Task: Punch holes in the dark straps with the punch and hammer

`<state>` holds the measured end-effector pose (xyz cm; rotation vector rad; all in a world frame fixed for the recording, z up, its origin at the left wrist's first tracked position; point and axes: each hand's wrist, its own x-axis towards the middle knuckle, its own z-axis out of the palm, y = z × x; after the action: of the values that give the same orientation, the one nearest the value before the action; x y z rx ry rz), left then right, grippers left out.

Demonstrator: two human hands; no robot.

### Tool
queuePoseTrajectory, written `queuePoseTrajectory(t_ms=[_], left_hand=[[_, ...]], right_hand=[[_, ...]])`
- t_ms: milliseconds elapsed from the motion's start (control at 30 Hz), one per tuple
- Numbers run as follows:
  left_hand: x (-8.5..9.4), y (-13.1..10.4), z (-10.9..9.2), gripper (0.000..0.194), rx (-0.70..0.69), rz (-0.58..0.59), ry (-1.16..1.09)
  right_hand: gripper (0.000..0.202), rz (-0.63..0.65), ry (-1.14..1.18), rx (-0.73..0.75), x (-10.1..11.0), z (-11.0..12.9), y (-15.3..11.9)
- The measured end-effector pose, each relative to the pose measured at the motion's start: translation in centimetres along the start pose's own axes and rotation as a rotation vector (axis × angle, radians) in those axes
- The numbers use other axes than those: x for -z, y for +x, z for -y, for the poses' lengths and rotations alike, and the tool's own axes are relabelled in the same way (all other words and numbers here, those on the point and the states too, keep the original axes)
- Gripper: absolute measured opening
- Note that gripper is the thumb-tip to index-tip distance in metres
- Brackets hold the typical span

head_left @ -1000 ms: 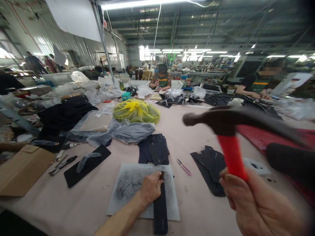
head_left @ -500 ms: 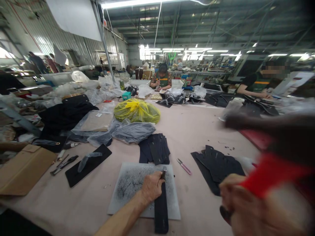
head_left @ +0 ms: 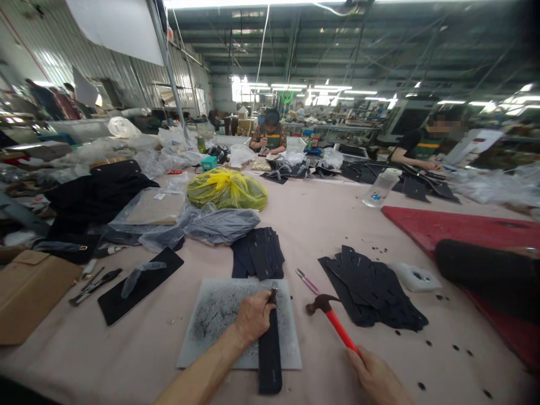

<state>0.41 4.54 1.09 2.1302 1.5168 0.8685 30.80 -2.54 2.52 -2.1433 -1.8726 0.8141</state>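
My left hand [head_left: 255,316] is closed around a short metal punch [head_left: 274,286], whose shiny top sticks up above my fingers. The punch stands at the far end of a dark strip [head_left: 270,360], which lies lengthwise over a grey-speckled white board [head_left: 198,337]. Where the punch tip meets the strip is hidden by my fingers. In my right hand [head_left: 375,374] is a claw hammer [head_left: 337,323] with a red handle, its dark head to the right of the board, apart from the punch.
Dark cut pieces lie in a stack [head_left: 264,253] behind the board and in a pile [head_left: 373,287] at right. Pink-handled thread snips [head_left: 307,281] rest between them. Further out are a yellow bag [head_left: 228,188], a bottle [head_left: 382,187], a red board [head_left: 405,219] and a cardboard box [head_left: 34,292].
The hammer has come down from a raised, blurred position at the right to beside the white board, with my right hand. My left hand keeps its grip on the punch.
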Motion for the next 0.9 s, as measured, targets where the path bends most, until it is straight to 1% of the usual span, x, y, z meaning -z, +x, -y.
queuePoseTrajectory(t_ms=[33, 67, 100, 133, 167, 200, 267, 300, 367, 400, 433, 467, 533, 567, 600, 667, 733, 833, 900], left_hand=[[0.1, 0.0, 0.0, 0.008, 0.001, 0.003, -0.004], [0.2, 0.1, 0.0, 0.008, 0.004, 0.007, -0.009], [0.2, 0.1, -0.1, 0.008, 0.007, 0.013, -0.016], [0.3, 0.1, -0.1, 0.008, 0.008, 0.021, -0.023], [0.4, 0.2, -0.1, 0.009, 0.011, 0.031, -0.029], [0.4, 0.2, -0.1, 0.010, 0.015, 0.040, -0.035], [0.3, 0.1, -0.2, 0.012, 0.032, 0.051, -0.052], [0.3, 0.1, -0.1, 0.012, 0.045, 0.054, -0.070], [0.2, 0.4, 0.1, 0.013, 0.090, 0.047, -0.152], [0.2, 0.6, 0.3, 0.014, 0.136, 0.023, -0.228], [0.2, 1.0, 0.6, 0.015, 0.207, -0.029, -0.329], [0.4, 1.5, 1.0, 0.017, 0.296, -0.108, -0.448], [1.2, 2.5, 2.0, 0.023, 0.467, -0.293, -0.680], [1.7, 2.9, 2.5, 0.025, 0.512, -0.354, -0.750], [2.3, 3.0, 2.9, 0.025, 0.517, -0.371, -0.772], [3.4, 2.6, 3.3, 0.022, 0.467, -0.311, -0.715], [4.1, 1.3, 3.1, 0.020, 0.415, -0.234, -0.615], [4.2, -1.7, 2.5, 0.020, 0.393, -0.187, -0.514], [4.0, -3.5, 2.1, 0.020, 0.393, -0.170, -0.473]], right_hand=[[0.039, -0.107, -0.114, 0.065, -0.5, 0.0, 0.3], [0.036, -0.211, -0.204, 0.141, -0.9, 0.6, 0.5], [0.036, -0.291, -0.253, 0.224, -1.2, 1.8, 0.6], [0.037, -0.342, -0.263, 0.306, -1.5, 3.4, 0.6], [0.040, -0.344, -0.237, 0.397, -2.0, 5.3, 0.6], [0.042, -0.305, -0.193, 0.476, -2.6, 7.3, 0.5], [0.045, -0.170, -0.135, 0.575, -4.3, 11.0, 0.1], [0.048, -0.116, -0.126, 0.595, -5.3, 12.3, -0.1], [0.057, -0.058, -0.123, 0.593, -7.3, 13.8, -0.5], [0.061, -0.049, -0.123, 0.584, -8.0, 13.9, -0.7], [0.062, -0.044, -0.120, 0.574, -8.5, 13.8, -0.8], [0.062, -0.035, -0.115, 0.569, -8.8, 13.6, -0.8], [0.060, -0.001, -0.110, 0.567, -8.7, 13.0, -0.8], [0.060, 0.019, -0.110, 0.564, -8.5, 12.9, -0.7], [0.060, 0.037, -0.112, 0.560, -8.2, 12.7, -0.6], [0.065, 0.083, -0.118, 0.569, -7.7, 12.5, -0.6], [0.076, 0.137, -0.123, 0.599, -7.3, 12.2, -0.6], [0.100, 0.227, -0.127, 0.667, -6.7, 11.4, -0.8], [0.107, 0.262, -0.135, 0.705, -6.3, 10.8, -0.9]])
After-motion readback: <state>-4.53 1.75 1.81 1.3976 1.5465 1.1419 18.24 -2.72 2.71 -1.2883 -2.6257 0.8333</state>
